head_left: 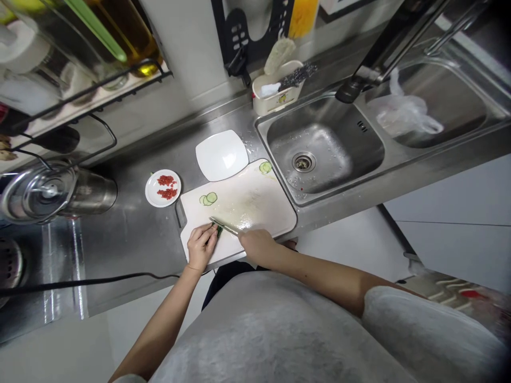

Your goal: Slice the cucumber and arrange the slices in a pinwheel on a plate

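A white cutting board lies on the steel counter. On its near left part, my left hand is closed on a small dark green piece of cucumber, mostly hidden by the fingers. My right hand grips a knife, whose blade lies against the cucumber beside my left fingertips. Cut cucumber slices rest on the board's left side. More cucumber slices lie at its far right corner.
Behind the board sits a white square plate. Farther left, a small white plate holds chopped red pieces. A steel sink adjoins the board on the right. A black cord crosses the counter's left part, below a bottle rack.
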A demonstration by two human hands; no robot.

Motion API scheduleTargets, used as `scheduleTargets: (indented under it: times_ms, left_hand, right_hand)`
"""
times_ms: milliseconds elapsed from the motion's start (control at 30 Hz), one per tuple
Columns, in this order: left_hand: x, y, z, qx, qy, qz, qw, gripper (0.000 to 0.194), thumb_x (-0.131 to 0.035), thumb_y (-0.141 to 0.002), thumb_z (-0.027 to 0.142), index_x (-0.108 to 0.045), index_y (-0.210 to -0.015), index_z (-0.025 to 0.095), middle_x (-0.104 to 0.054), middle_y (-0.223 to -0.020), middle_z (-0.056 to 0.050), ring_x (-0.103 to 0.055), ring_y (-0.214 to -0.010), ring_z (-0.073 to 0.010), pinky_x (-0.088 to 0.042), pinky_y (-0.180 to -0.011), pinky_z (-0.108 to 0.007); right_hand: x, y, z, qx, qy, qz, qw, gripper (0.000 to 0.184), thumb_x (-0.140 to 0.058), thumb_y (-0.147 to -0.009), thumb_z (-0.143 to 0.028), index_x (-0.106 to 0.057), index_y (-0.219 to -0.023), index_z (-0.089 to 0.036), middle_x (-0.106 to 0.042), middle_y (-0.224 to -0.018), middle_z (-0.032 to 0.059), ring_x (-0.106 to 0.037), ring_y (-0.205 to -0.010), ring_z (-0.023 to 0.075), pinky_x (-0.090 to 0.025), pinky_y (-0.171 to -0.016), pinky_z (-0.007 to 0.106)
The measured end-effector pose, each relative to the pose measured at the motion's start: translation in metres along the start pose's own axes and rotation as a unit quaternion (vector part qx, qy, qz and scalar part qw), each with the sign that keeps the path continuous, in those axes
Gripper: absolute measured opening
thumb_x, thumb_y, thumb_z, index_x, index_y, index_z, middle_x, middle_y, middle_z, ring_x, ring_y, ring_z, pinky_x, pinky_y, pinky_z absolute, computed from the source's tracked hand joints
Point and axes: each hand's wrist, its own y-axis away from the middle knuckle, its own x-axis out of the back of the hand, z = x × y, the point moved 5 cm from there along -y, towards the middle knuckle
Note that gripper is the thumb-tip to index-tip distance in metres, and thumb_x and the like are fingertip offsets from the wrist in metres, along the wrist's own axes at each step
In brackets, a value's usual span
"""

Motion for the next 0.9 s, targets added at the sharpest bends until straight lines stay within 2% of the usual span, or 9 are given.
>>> scheduleTargets:
  times_ms: [367,700,900]
  left_hand:
    - [-0.001,0.001,0.000,-0.005,-0.003,0.000,1.000,0.019,-0.060,-0.086,0.022,-0.070,-0.103,0.022,-0.070,-0.097,-0.006,-0.064,-0.093,-0.0167,-0.051,-0.084,-0.033]
    - [0.000,0.002,0.005,-0.004,-0.054,-0.013,0.998,0.023,-0.054,-0.090,0.028,-0.069,-0.106,0.023,-0.071,-0.101,-0.007,-0.063,-0.096,-0.0185,-0.050,-0.086,-0.034]
    - [0.004,0.001,0.013,-0.013,-0.109,-0.022,0.994,0.030,-0.051,-0.091,0.033,-0.063,-0.117,0.022,-0.069,-0.104,-0.009,-0.061,-0.097,-0.0211,-0.047,-0.086,-0.034]
  right_hand:
    - [0.001,-0.003,-0.005,-0.012,0.032,0.000,0.999,0.026,-0.053,-0.083,-0.011,-0.064,-0.106,-0.013,-0.070,-0.100,0.0149,-0.066,-0.098,0.0250,-0.051,-0.079,0.033]
    - [-0.008,-0.001,-0.002,-0.024,0.043,0.045,0.998,0.029,-0.043,-0.088,-0.011,-0.062,-0.110,-0.012,-0.069,-0.102,0.0174,-0.066,-0.099,0.0235,-0.050,-0.078,0.032]
    - [0.003,0.016,0.005,-0.040,0.060,0.074,0.995,0.033,-0.036,-0.092,-0.017,-0.061,-0.113,-0.013,-0.069,-0.099,0.0177,-0.066,-0.096,0.0240,-0.047,-0.076,0.032]
